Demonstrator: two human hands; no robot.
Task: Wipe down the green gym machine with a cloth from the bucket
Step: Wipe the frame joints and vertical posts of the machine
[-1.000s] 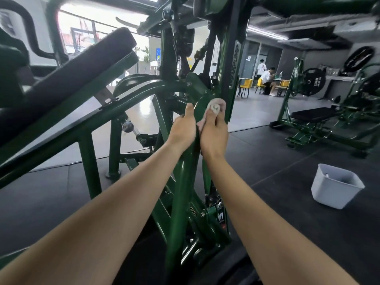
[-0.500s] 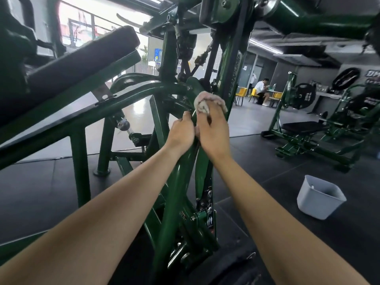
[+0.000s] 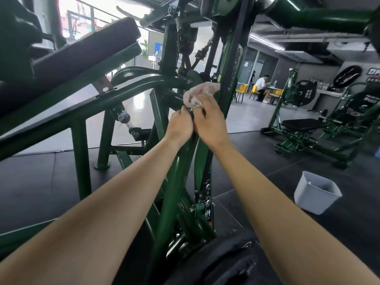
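Note:
The green gym machine [image 3: 176,182] fills the middle of the view, its slanted frame tube rising between my arms. My right hand [image 3: 209,122] grips a bunched pinkish-white cloth [image 3: 198,93] and presses it against the frame's upper part, beside the dark upright post. My left hand [image 3: 180,125] is curled round the same green tube just left of the right hand, touching it. The light grey bucket [image 3: 314,194] stands on the dark floor at the right, apart from the machine.
A black padded rest [image 3: 67,58] slants across the upper left. Another green machine with a bench [image 3: 302,124] and a weight plate [image 3: 306,93] stands at the right. A person sits at a table with yellow chairs [image 3: 261,87] far back.
Both hands have slid up the green tube, with the cloth carried higher toward the pivot. My view has shifted closer and to the right, so the bucket sits lower right.

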